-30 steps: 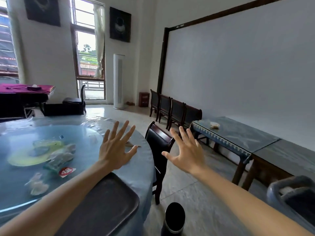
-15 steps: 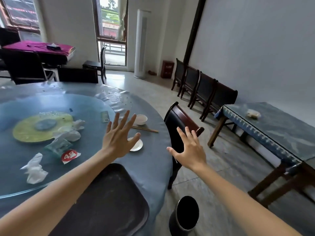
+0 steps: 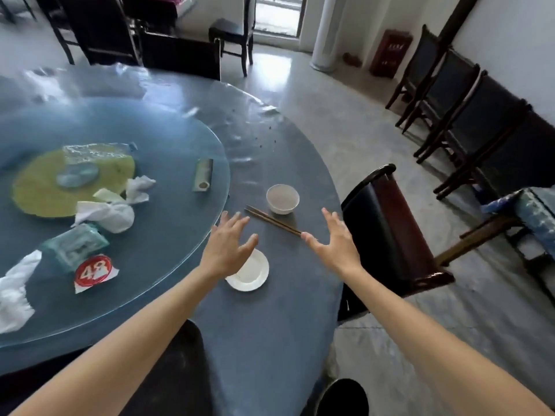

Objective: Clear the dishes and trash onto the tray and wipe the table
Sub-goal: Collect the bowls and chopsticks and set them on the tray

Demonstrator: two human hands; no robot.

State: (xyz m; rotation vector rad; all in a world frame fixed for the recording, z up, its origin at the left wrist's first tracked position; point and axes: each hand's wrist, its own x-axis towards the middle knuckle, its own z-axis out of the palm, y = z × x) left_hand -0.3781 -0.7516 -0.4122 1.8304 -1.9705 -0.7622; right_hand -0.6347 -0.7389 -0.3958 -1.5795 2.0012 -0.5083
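My left hand [image 3: 226,246] hovers open over the near edge of a small white saucer [image 3: 251,274] on the round blue table [image 3: 270,340]. My right hand [image 3: 335,244] is open beside the tip of a pair of brown chopsticks [image 3: 271,220]. A small white bowl [image 3: 282,199] stands just beyond the chopsticks. The dark tray [image 3: 177,370] lies at the near table edge, partly under my left forearm. On the glass turntable [image 3: 168,223] lie crumpled tissues [image 3: 111,214], a red-and-white wrapper [image 3: 93,272], a clear packet [image 3: 75,246] and a green tube [image 3: 203,174].
A dark wooden chair [image 3: 387,232] stands against the table to the right of my right hand. A black bin [image 3: 342,397] sits on the floor below. More chairs [image 3: 468,115] line the right wall. A blue-covered side table [image 3: 534,217] is at far right.
The view has tilted down onto the table. Both hands have lowered and moved forward, the left over the saucer, the right near the chopsticks.
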